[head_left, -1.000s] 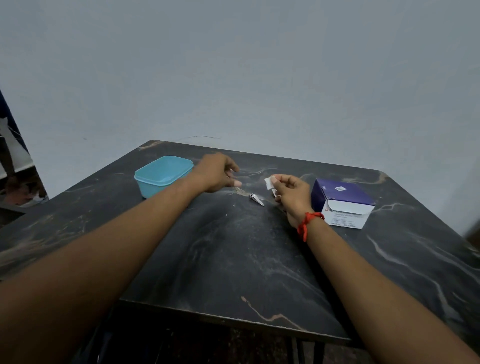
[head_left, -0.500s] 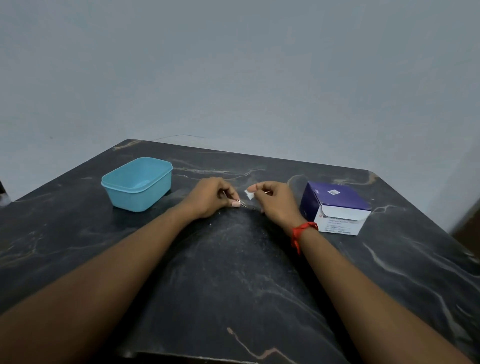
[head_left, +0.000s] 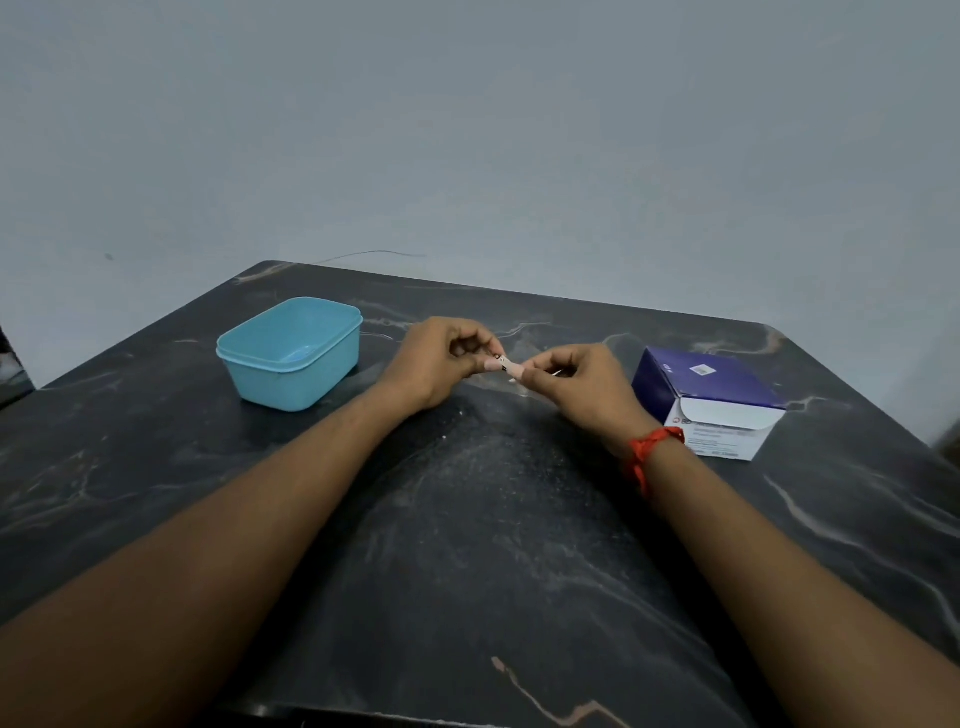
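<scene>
My left hand (head_left: 439, 364) and my right hand (head_left: 584, 389) meet fingertip to fingertip just above the middle of the dark marble table (head_left: 467, 545). Between them they pinch a tiny pale item with a dark mark (head_left: 503, 362); it is too small to identify. A thin silvery sliver (head_left: 558, 372) shows under my right fingers. An orange thread band (head_left: 649, 449) circles my right wrist.
An open light-blue plastic tub (head_left: 291, 353) stands to the left of my hands. A purple and white cardboard box (head_left: 711, 400) sits to the right, close to my right wrist. A grey wall rises behind the table's far edge.
A small silvery item lay on the table between my hands a second ago. My hands have since closed together over that spot and risen slightly, both pinching the small item.
</scene>
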